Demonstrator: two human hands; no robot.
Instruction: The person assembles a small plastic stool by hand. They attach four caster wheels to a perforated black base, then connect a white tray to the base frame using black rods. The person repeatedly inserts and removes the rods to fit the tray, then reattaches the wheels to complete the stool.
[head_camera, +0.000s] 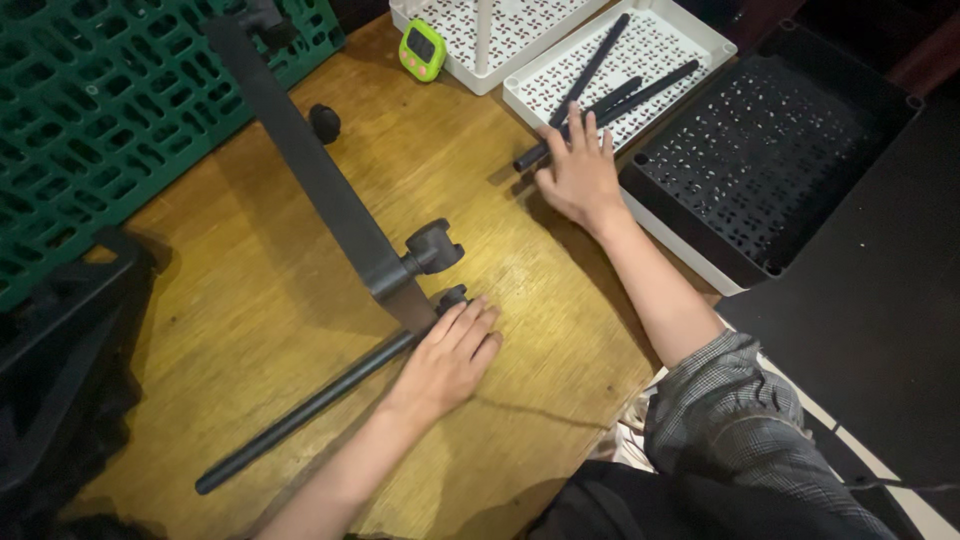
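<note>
On the scratched wooden counter (300, 300), the left hand (445, 360) rests flat and open on a long black metal rod (300, 410). The right hand (580, 180), fingers spread, touches thin black tubes (600, 95) at a white perforated tray (680, 25).

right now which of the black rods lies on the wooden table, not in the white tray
The long black rod under the left hand, lying diagonally on the wooden table. The others rest in the white tray.
</note>
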